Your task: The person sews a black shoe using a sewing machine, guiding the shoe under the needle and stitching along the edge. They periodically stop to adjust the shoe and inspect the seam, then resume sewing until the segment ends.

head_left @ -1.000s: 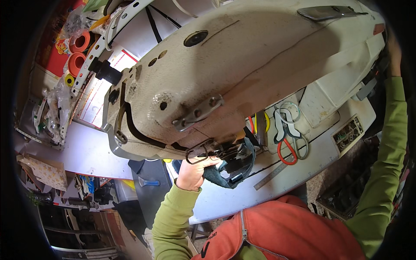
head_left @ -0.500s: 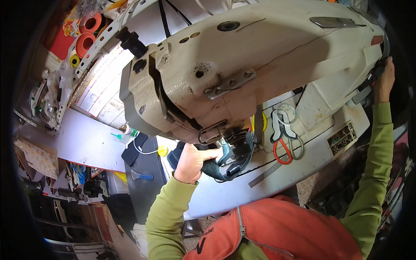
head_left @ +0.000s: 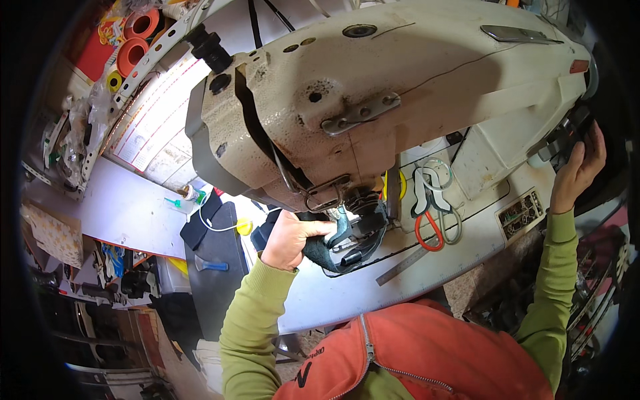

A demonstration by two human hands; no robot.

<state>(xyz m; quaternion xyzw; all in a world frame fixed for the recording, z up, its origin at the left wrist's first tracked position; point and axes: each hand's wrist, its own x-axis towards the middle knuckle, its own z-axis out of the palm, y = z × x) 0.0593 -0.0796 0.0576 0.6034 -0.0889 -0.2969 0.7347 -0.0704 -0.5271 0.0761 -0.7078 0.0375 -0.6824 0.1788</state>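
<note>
A large beige sewing machine (head_left: 427,73) fills the upper middle. Beneath its presser foot sits a dark teal and black fabric piece (head_left: 320,253), curved and partly hidden by the machine head. My left hand (head_left: 287,241) grips this piece at its left side, thumb pointing toward the needle area; the other fingers are mostly hidden. At the machine's right end, my right hand (head_left: 579,175) is beside the dark handwheel (head_left: 570,133), fingers stretched out and holding nothing. Whether the fingertips touch the wheel I cannot tell.
Red-handled scissors (head_left: 429,230) and thread snips (head_left: 430,190) lie right of the needle, near a metal ruler (head_left: 401,267). A blue-handled tool (head_left: 212,265) rests on a dark board at left. Orange spools (head_left: 132,57) stand at the upper left; an open slot (head_left: 520,215) is in the right tabletop.
My right hand has come down and toward me along the handwheel, its fingers now more visible. The left hand keeps its hold on the fabric. The whole view has shifted slightly.
</note>
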